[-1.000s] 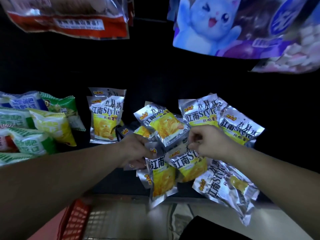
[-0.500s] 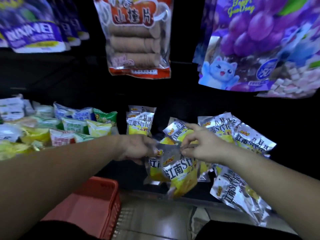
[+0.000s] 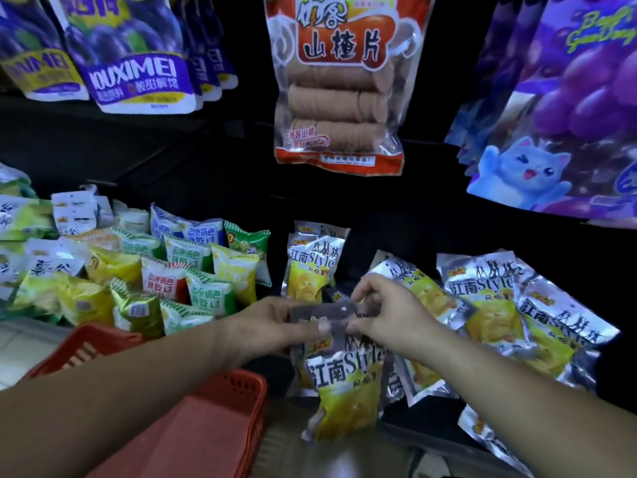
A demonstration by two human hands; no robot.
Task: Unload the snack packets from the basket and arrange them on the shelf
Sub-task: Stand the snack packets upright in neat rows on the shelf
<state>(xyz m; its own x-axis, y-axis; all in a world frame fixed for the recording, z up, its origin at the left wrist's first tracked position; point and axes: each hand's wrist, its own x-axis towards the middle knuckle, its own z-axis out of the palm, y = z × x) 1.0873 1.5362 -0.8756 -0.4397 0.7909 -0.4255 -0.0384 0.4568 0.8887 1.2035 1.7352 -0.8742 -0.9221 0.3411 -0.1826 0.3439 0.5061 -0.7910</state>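
Note:
Silver-and-yellow snack packets (image 3: 344, 384) hang in a bunch in front of the dark shelf (image 3: 406, 222). My left hand (image 3: 272, 329) pinches their top edges from the left. My right hand (image 3: 386, 312) pinches the same top strip from the right, thumb and fingers curled on it. More packets of the same kind lie on the shelf: an upright pair (image 3: 312, 267) behind my hands and a loose spread (image 3: 499, 305) to the right. The red basket (image 3: 193, 426) sits low at the left under my left forearm.
Green, yellow and white snack bags (image 3: 148, 277) fill the shelf's left part. Hanging above are purple plum bags (image 3: 134, 70), a red-labelled bag of brown discs (image 3: 339, 88) and purple grape bags with a blue cat (image 3: 565, 125). Pale floor shows below.
The view has tilted up, showing the hanging bags and more of the basket. Both hands now pinch the top strip of the packet bunch, which hangs lower in front of the shelf.

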